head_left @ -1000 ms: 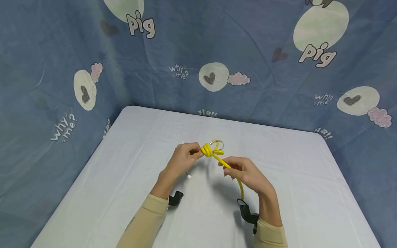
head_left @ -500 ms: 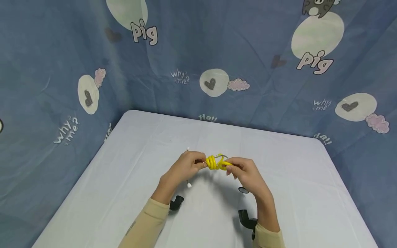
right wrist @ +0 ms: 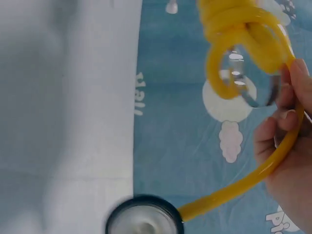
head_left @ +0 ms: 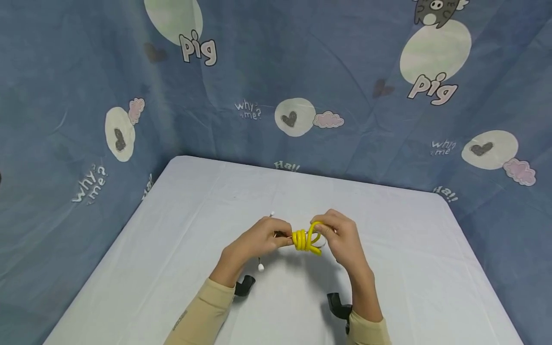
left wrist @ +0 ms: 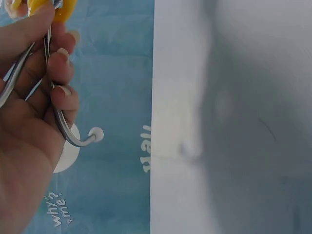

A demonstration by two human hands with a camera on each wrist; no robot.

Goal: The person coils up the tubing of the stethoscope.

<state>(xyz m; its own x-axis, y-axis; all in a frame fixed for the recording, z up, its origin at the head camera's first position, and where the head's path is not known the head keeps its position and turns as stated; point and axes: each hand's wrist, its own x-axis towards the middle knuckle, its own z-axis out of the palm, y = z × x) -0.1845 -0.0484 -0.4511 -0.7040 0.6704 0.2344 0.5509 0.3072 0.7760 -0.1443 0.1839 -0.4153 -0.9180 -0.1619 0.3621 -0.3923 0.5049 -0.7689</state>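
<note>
A stethoscope is held above the table, its yellow tubing (head_left: 299, 240) wound in several turns around its metal part. My left hand (head_left: 262, 238) grips the metal ear tubes (left wrist: 57, 109) just left of the coil; a white ear tip (left wrist: 96, 134) sticks out past the fingers. On the coil's right side, my right hand (head_left: 343, 239) pinches the loose run of tubing between thumb and fingers. A curved metal piece (right wrist: 263, 101) shows inside a yellow loop in the right wrist view. The round chest piece (right wrist: 145, 219) hangs from the tubing's end, hidden in the head view.
A white cloth covers the table (head_left: 207, 201). Blue printed fabric (head_left: 241, 62) rises behind it and along the left. Black curved mounts (head_left: 245, 286) sit at both wrists, below the forearms.
My right hand has moved from out along the tubing up to the coil's right end, carrying the tubing over it. The left hand keeps its grip, shifting slightly right and down.
</note>
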